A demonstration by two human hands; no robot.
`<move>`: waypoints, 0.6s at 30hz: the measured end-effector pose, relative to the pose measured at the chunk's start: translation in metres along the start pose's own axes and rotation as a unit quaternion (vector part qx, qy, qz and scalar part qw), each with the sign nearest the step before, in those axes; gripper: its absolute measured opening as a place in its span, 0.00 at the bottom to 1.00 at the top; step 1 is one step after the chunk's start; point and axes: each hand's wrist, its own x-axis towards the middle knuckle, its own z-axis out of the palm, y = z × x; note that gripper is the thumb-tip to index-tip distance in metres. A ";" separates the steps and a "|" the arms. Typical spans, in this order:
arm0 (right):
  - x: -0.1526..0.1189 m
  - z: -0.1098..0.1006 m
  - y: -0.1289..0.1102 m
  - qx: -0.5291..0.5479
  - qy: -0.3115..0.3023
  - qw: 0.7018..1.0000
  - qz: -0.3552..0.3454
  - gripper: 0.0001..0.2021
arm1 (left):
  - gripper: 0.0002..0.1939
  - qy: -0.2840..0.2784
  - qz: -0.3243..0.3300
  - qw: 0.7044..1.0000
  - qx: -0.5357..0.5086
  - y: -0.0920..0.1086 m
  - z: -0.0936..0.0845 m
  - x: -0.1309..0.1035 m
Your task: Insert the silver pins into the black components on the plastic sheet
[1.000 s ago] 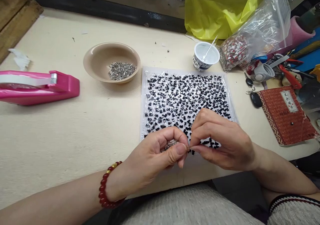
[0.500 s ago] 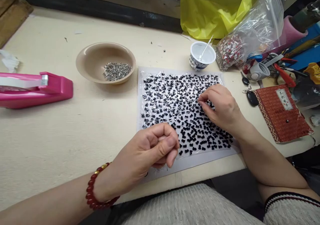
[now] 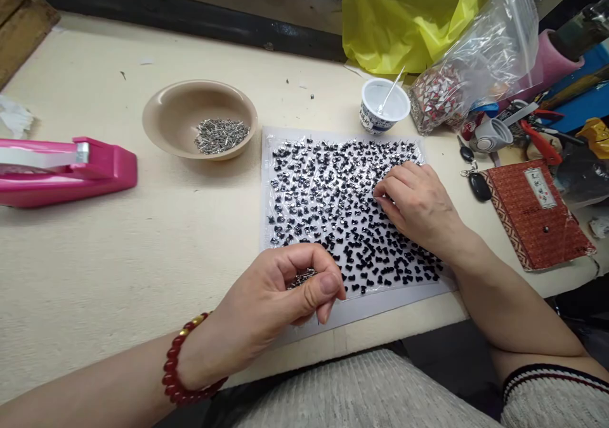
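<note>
My left hand [image 3: 290, 288], a red bead bracelet on its wrist, is curled over the near edge of the sheet. A small heap of silvery metal pins [image 3: 302, 278] shows inside its fingers, the thumb resting against the index finger. My right hand [image 3: 413, 200] is pinched over the right half of the sheet; whatever lies between its fingertips is too small or hidden. Below both hands, the clear-covered white sheet [image 3: 304, 250] carries rows of small black bow-shaped pieces [image 3: 366, 250]. Thin pins stand up from pieces in the far rows.
A beige bowl [image 3: 166, 123] of similar pins stands left of the sheet, beyond a pink tape dispenser [image 3: 104, 168]. Behind the sheet is a white cup [image 3: 375, 114] with a thin stick. Rightward lie a bag of red-and-white pieces [image 3: 438, 98], keys [image 3: 478, 186] and a red pouch [image 3: 533, 225].
My left hand's fingers have loosened, so the pins inside now show. My right hand has shifted slightly left and stays pinched over the sheet.
</note>
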 end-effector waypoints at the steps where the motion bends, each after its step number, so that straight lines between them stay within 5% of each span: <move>1: 0.000 0.000 0.000 -0.001 -0.001 1.000 0.000 0.07 | 0.16 -0.008 -0.004 1.000 -0.011 0.000 -0.001 0.000; 8: 0.000 0.000 0.000 0.005 -0.007 1.000 0.001 0.07 | 0.21 -0.042 0.001 0.996 -0.081 -0.001 -0.003 0.001; 18: -0.005 -0.009 0.006 0.094 0.042 0.994 0.018 0.03 | 0.22 -0.035 0.009 0.999 -0.041 0.002 -0.002 0.001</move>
